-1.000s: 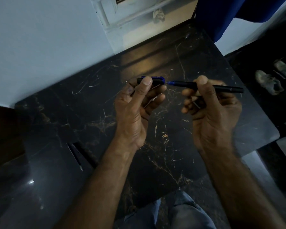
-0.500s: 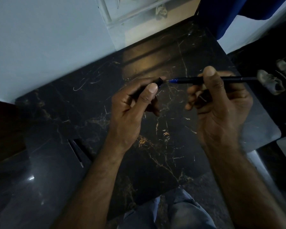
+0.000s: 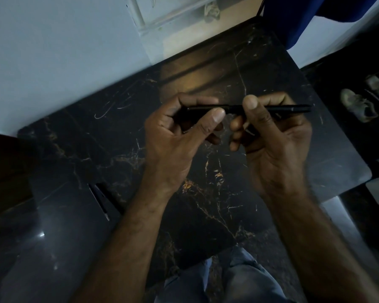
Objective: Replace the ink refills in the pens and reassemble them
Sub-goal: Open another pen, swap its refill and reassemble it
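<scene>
A slim black pen (image 3: 282, 109) lies level between both hands, above the black marble table (image 3: 96, 149). My left hand (image 3: 179, 136) pinches its left part, the cap end, between thumb and fingers. My right hand (image 3: 271, 136) grips the barrel with the thumb on top, and the barrel's right end sticks out past the fingers. The two parts look joined into one straight line; the blue tip is hidden.
A second dark pen (image 3: 100, 200) lies on the table at the lower left. A pale wall and window frame border the table's far side. Shoes (image 3: 359, 106) sit on the dark floor to the right. My knees in jeans (image 3: 228, 281) show below the table.
The hands have come together. The blue tip that showed between cap and barrel has gone inside the cap, so the pen now reads as one black stick.
</scene>
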A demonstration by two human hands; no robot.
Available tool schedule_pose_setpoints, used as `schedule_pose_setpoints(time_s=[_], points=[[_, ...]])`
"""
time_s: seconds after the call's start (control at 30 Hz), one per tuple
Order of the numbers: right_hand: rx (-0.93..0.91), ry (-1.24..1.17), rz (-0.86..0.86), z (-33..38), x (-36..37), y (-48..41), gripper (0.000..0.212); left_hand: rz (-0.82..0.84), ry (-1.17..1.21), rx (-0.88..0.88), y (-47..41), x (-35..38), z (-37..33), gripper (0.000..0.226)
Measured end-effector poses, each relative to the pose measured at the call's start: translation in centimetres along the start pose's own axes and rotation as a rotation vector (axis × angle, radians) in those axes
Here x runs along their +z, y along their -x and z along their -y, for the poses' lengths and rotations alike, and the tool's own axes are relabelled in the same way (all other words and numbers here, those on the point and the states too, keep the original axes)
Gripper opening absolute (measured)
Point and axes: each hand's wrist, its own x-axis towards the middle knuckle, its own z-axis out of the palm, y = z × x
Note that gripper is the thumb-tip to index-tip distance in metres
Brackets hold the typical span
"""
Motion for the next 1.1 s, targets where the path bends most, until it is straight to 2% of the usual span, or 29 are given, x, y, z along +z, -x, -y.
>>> schedule_pose_setpoints(time_s=[0.13, 0.33, 0.4, 0.5, 0.57, 0.7, 0.8, 0.93, 1.03, 1.1], points=[[0.004, -0.047, 0.003, -0.2, 0.7, -0.1, 0.015, -0.036, 0.151, -0.072, -0.1, 0.4, 0.2, 0.011], [-0.027, -0.053, 0.042, -1.1, 1.1, -1.0, 0.018, -0.021, 0.192, -0.039, -0.9, 0.0, 1.0, 0.007], [0.032, -0.016, 0.048, -2.1, 0.3, -1.1, 0.014, 0.011, 0.148, -0.079, -1.2, -1.0, 1.7, 0.009], [0.157, 0.001, 0.023, -3.7, -2.6, -1.0, 0.007, 0.040, 0.110, -0.231, -2.2, -3.5, 2.9, 0.010], [0.169, 0.167, 0.018, -5.0, -4.7, -1.0, 0.006, -0.001, 0.078, -0.339, -2.9, -5.1, 4.2, 0.008], [0.090, 0.758, 0.259, -8.7, -6.5, -0.4, 0.003, -0.051, -0.040, -0.511, -3.0, -6.6, 7.1, 0.006], [-0.005, 1.122, 0.310, -11.5, -6.4, 0.4, 0.007, -0.071, -0.152, -0.581, -2.2, -6.9, 8.7, 0.008], [-0.020, 1.347, 0.267, -14.6, -6.2, 1.1, 0.016, -0.230, -0.282, -0.606, -0.5, -7.2, 9.6, 0.019], [-0.026, 1.429, 0.253, -16.0, -6.8, 1.5, 0.021, -0.391, -0.262, -0.601, 1.3, -8.2, 9.7, 0.019], [-0.060, 1.513, 0.259, -16.4, -7.3, 1.5, 0.024, -0.425, -0.260, -0.594, 2.7, -9.0, 9.7, 0.017]])
